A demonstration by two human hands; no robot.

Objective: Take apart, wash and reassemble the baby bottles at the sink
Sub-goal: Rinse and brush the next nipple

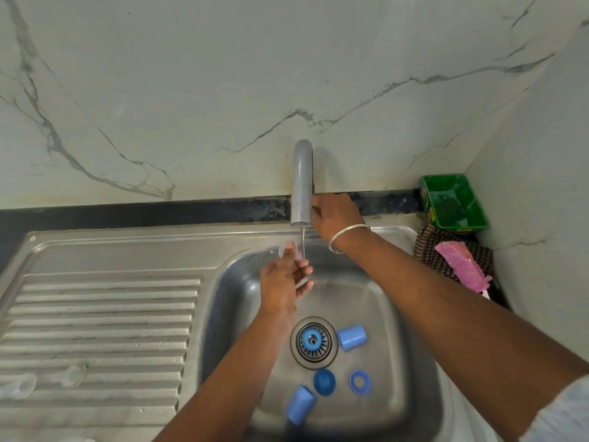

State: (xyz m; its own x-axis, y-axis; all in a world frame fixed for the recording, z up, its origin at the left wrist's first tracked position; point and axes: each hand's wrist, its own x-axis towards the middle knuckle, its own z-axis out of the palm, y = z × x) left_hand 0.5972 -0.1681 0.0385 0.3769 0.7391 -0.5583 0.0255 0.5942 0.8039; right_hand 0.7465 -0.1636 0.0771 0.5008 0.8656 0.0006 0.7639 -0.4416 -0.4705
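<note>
Under the tap (302, 183) your left hand (284, 282) pinches a clear teat (290, 250) in the stream; your right hand (334, 215) grips the tap's handle behind, blue bottle parts (352, 337) lying below in the sink (414, 362).

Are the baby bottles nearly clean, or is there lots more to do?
Not nearly. The taking apart looks done: blue caps and a blue ring lie loose in the sink. Now the left hand holds a clear part under the tap's water while the right hand works the tap. Clear pieces wait on the drainboard. Nothing is reassembled yet.
</note>
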